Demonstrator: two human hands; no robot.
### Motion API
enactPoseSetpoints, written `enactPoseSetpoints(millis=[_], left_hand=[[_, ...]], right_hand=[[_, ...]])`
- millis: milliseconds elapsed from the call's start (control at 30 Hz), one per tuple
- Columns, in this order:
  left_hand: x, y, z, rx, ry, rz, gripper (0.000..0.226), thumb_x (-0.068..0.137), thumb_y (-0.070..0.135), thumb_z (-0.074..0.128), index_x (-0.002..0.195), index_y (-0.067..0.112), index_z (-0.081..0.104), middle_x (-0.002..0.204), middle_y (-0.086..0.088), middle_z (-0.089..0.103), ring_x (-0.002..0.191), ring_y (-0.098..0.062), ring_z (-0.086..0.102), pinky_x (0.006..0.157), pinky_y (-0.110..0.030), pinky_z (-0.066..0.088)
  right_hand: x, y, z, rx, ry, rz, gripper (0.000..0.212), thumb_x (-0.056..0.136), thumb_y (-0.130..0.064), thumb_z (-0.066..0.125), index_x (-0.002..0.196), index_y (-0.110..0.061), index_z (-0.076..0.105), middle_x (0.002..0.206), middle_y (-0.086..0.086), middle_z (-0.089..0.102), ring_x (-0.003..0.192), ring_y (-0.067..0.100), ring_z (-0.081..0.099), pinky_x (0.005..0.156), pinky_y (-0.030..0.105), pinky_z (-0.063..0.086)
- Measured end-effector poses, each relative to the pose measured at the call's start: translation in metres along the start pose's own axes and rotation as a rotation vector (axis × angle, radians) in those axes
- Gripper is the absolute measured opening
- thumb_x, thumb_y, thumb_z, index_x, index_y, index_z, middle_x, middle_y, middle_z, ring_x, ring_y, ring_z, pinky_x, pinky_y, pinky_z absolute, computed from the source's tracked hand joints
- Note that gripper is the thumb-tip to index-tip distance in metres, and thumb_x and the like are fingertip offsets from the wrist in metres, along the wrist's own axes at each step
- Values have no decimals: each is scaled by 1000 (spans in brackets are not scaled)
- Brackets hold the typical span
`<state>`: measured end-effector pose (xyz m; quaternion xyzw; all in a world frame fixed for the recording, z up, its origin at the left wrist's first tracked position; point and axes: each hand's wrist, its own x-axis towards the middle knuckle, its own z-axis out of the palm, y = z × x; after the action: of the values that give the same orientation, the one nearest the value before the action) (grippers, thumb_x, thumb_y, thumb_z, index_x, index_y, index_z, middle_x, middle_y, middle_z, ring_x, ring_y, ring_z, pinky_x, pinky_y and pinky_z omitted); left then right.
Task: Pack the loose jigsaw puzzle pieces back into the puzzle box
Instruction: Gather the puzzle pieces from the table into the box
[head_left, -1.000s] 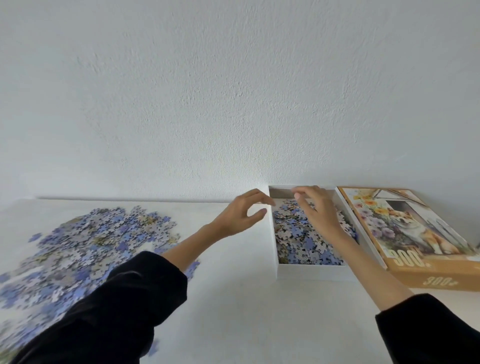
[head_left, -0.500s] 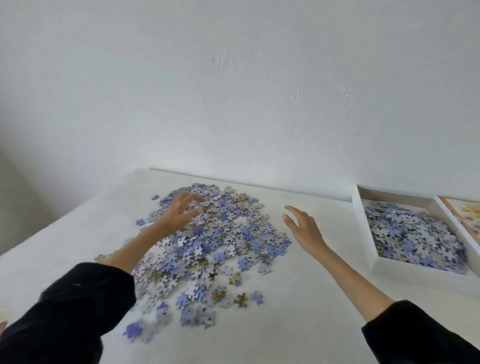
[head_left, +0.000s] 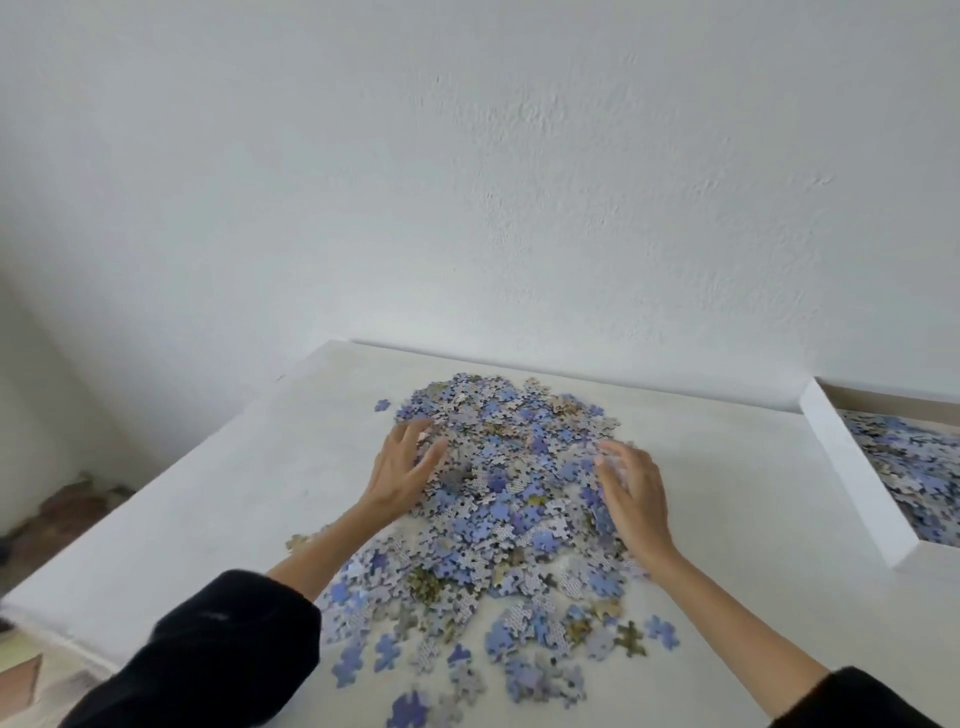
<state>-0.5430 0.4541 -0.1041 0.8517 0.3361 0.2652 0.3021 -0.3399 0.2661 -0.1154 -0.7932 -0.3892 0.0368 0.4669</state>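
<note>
A big heap of loose blue, grey and beige puzzle pieces (head_left: 498, 499) covers the middle of the white table (head_left: 234, 509). My left hand (head_left: 402, 467) lies on the heap's left side, fingers spread and lightly bent. On the heap's right side rests my right hand (head_left: 634, 493), its fingers also spread and touching pieces. The two hands flank a mound of pieces between them. The white puzzle box (head_left: 852, 467) sits at the right edge of view, holding many pieces; only its left part shows.
The table's left and near-left edges (head_left: 130, 519) drop off to the floor. A white wall (head_left: 467, 182) rises right behind the table. Scattered single pieces (head_left: 631, 639) lie near the front.
Both hands left the box on the right and came over to the heap. The right hand, in the air half a second ago, now rests on the pieces. The view swung left.
</note>
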Motion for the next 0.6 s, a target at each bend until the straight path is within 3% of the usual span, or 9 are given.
enactPoseSetpoints(millis=[133,200,300,467,600], left_hand=[[34,-25,-19,-8,151,-25,86,71,77,18,120,13,49,130,-8,45,112,-11,37,97,-39,33],[52,-43,-33,25,129,-103,93,70,80,18,127,13,46,136,-11,41,120,-20,37,100,-44,32],[77,-70,-46,82,22,-229,79,85,69,26,142,14,32,148,-14,28,136,-30,26,109,-52,21],[100,-75,-42,36,-148,-156,119,55,94,9,146,19,24,153,-8,23,140,-24,21,113,-47,13],[119,-68,-35,-114,-187,-91,123,50,99,9,145,23,28,151,-4,28,138,-21,25,112,-44,16]], right_hand=[[31,-6,-10,48,119,35,26,95,-30,45,111,-14,58,116,8,56,110,25,50,85,28,31],[50,-2,-18,56,73,102,29,96,-32,42,115,-15,57,122,6,55,116,24,46,89,29,31],[73,7,-22,40,-78,200,39,97,-41,35,127,-20,49,136,1,46,127,20,38,101,34,27],[94,5,-4,70,-190,213,48,97,-44,32,138,-20,37,146,-2,35,135,16,29,106,30,21],[117,-2,14,76,-221,182,51,95,-47,31,139,-22,37,147,-4,34,135,14,28,105,28,19]])
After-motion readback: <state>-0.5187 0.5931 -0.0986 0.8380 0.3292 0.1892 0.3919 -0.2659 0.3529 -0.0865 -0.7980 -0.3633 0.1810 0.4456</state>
